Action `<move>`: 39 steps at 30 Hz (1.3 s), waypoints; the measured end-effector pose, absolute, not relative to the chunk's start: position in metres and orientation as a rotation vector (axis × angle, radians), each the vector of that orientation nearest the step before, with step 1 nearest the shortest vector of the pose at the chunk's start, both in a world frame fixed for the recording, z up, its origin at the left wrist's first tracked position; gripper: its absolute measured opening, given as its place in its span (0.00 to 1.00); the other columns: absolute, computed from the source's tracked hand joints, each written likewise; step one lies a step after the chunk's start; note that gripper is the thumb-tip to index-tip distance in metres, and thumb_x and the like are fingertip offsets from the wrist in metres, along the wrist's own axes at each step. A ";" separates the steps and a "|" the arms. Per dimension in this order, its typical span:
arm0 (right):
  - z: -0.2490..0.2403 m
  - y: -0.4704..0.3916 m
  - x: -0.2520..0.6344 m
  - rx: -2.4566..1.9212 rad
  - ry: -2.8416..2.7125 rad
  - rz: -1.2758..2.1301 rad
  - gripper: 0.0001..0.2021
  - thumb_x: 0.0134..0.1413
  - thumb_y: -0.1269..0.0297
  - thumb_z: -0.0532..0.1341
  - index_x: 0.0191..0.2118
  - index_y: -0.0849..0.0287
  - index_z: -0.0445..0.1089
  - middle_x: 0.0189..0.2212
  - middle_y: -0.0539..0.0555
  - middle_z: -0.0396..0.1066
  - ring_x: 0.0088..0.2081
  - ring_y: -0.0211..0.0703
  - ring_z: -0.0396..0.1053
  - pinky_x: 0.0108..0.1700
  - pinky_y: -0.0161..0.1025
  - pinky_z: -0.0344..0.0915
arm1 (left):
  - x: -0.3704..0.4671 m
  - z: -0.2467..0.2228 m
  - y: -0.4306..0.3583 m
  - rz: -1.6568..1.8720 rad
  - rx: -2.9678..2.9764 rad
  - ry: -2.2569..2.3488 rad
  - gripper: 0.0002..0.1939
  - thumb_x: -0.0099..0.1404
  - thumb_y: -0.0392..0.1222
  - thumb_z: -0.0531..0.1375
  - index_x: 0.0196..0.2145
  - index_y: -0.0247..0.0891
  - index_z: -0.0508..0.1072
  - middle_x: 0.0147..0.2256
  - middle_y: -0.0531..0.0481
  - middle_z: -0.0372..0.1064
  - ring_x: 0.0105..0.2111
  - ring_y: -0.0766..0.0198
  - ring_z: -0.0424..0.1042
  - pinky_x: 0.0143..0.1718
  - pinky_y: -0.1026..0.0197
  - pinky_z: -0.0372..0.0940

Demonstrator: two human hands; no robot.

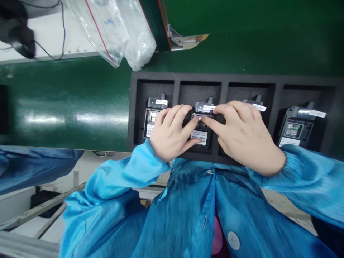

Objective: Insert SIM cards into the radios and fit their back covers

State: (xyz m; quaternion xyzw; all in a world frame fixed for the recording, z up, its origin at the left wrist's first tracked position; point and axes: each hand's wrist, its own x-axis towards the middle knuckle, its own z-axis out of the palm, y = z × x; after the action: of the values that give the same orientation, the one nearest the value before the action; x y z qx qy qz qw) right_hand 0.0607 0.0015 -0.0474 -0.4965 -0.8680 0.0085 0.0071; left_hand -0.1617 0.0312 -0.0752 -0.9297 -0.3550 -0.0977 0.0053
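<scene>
Along the worktop's (102, 100) near edge lies a black foam tray (176, 89) with compartments. In its second compartment from the left sits a grey-and-black handheld device (202, 125) with a white barcode label. The left hand (172, 134) and right hand (242, 134) bring fingertips together at its recess, each grip loosely open, fingers curved, touching without clasping. Similar devices (292, 129) occupy neighbouring compartments. Clear plastic bags (115, 32) overlap the worktop's far edge.
</scene>
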 end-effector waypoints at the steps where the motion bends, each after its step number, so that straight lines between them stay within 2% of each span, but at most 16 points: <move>1: -0.048 0.001 0.060 -1.548 -2.711 0.038 0.23 0.59 0.73 0.50 0.59 0.55 0.65 0.55 0.61 0.61 0.57 0.57 0.56 0.55 0.51 0.54 | -0.162 -0.076 0.031 -0.300 -2.912 -1.111 0.31 0.66 0.61 0.52 0.57 0.38 0.66 0.58 0.33 0.61 0.58 0.44 0.60 0.55 0.44 0.55; 7: -0.051 0.004 0.060 -1.526 -2.686 0.048 0.23 0.57 0.73 0.52 0.57 0.55 0.67 0.53 0.61 0.62 0.55 0.56 0.56 0.53 0.51 0.54 | -0.162 -0.073 0.034 -0.272 -2.944 -1.147 0.29 0.65 0.62 0.54 0.56 0.40 0.67 0.58 0.34 0.60 0.58 0.43 0.60 0.55 0.43 0.56; 13: -0.052 0.005 0.059 -1.532 -2.652 0.026 0.23 0.57 0.73 0.53 0.57 0.52 0.68 0.50 0.61 0.63 0.50 0.54 0.58 0.50 0.48 0.54 | -0.183 -0.035 0.051 -0.466 -2.903 -1.276 0.25 0.67 0.56 0.54 0.53 0.35 0.67 0.55 0.36 0.62 0.54 0.48 0.63 0.52 0.45 0.61; 19: -0.046 0.007 0.053 -1.499 -2.685 0.032 0.23 0.58 0.73 0.52 0.56 0.52 0.69 0.48 0.61 0.64 0.49 0.54 0.58 0.48 0.47 0.55 | -0.210 -0.020 0.127 -0.580 -2.624 -1.516 0.15 0.71 0.50 0.51 0.49 0.40 0.65 0.48 0.45 0.63 0.52 0.54 0.65 0.54 0.47 0.62; 22: -0.044 0.007 0.051 -1.478 -2.675 0.012 0.21 0.57 0.73 0.54 0.55 0.53 0.70 0.48 0.61 0.65 0.49 0.55 0.59 0.48 0.47 0.57 | -0.212 -0.021 0.179 -0.528 -2.454 -1.684 0.11 0.73 0.43 0.50 0.49 0.37 0.63 0.47 0.47 0.62 0.52 0.58 0.64 0.53 0.48 0.62; 25: -0.045 0.005 0.049 -1.440 -2.684 0.032 0.21 0.56 0.73 0.55 0.54 0.53 0.71 0.49 0.61 0.65 0.49 0.55 0.60 0.49 0.48 0.58 | -0.207 -0.015 0.222 -0.443 -2.361 -1.810 0.10 0.73 0.42 0.49 0.47 0.35 0.63 0.46 0.48 0.64 0.49 0.63 0.64 0.52 0.49 0.62; 28: -0.047 0.000 0.050 -1.392 -2.668 0.052 0.20 0.55 0.73 0.55 0.52 0.54 0.72 0.50 0.60 0.65 0.50 0.54 0.61 0.50 0.48 0.60 | -0.204 0.002 0.246 -0.499 -2.192 -1.942 0.09 0.71 0.44 0.53 0.45 0.39 0.65 0.49 0.44 0.63 0.49 0.56 0.63 0.54 0.46 0.59; 31: -0.047 -0.008 0.058 -1.382 -2.512 0.011 0.19 0.52 0.72 0.58 0.50 0.54 0.73 0.50 0.58 0.65 0.52 0.55 0.60 0.53 0.51 0.60 | -0.212 0.024 0.255 -0.778 -1.973 -2.076 0.13 0.68 0.40 0.53 0.49 0.41 0.64 0.54 0.40 0.60 0.53 0.51 0.62 0.57 0.46 0.57; 33: -0.048 -0.015 0.066 -1.386 -2.402 0.002 0.19 0.52 0.72 0.59 0.51 0.55 0.72 0.50 0.58 0.64 0.52 0.56 0.61 0.55 0.53 0.59 | -0.222 0.032 0.255 -0.860 -1.994 -2.274 0.12 0.66 0.38 0.54 0.47 0.39 0.68 0.50 0.40 0.64 0.53 0.51 0.64 0.57 0.47 0.58; 36: -0.051 -0.022 0.078 -1.404 -2.315 0.044 0.19 0.53 0.72 0.58 0.52 0.54 0.71 0.51 0.58 0.64 0.53 0.56 0.63 0.56 0.55 0.59 | -0.232 0.028 0.254 -0.728 -2.280 -2.587 0.06 0.63 0.35 0.57 0.36 0.35 0.73 0.36 0.45 0.72 0.43 0.55 0.72 0.49 0.50 0.64; 38: -0.054 -0.025 0.083 -1.407 -2.295 0.081 0.19 0.55 0.71 0.58 0.52 0.53 0.70 0.51 0.57 0.64 0.53 0.56 0.63 0.56 0.56 0.58 | -0.231 0.018 0.254 -0.684 -2.440 -2.638 0.08 0.64 0.31 0.55 0.38 0.32 0.74 0.32 0.49 0.72 0.36 0.63 0.73 0.43 0.55 0.67; 39: -0.055 -0.026 0.084 -1.408 -2.291 0.097 0.19 0.55 0.70 0.58 0.53 0.53 0.70 0.51 0.57 0.64 0.53 0.56 0.63 0.56 0.56 0.58 | -0.229 0.013 0.256 -0.695 -2.482 -2.635 0.09 0.66 0.31 0.54 0.41 0.32 0.73 0.33 0.49 0.72 0.35 0.66 0.72 0.42 0.57 0.67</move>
State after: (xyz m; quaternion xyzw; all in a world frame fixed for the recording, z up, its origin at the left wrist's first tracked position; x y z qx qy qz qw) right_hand 0.0839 -0.0261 -0.0554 -0.5099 -0.8299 0.0350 0.2235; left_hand -0.2288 0.2556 0.0132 -0.6485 -0.6886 -0.1816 -0.2688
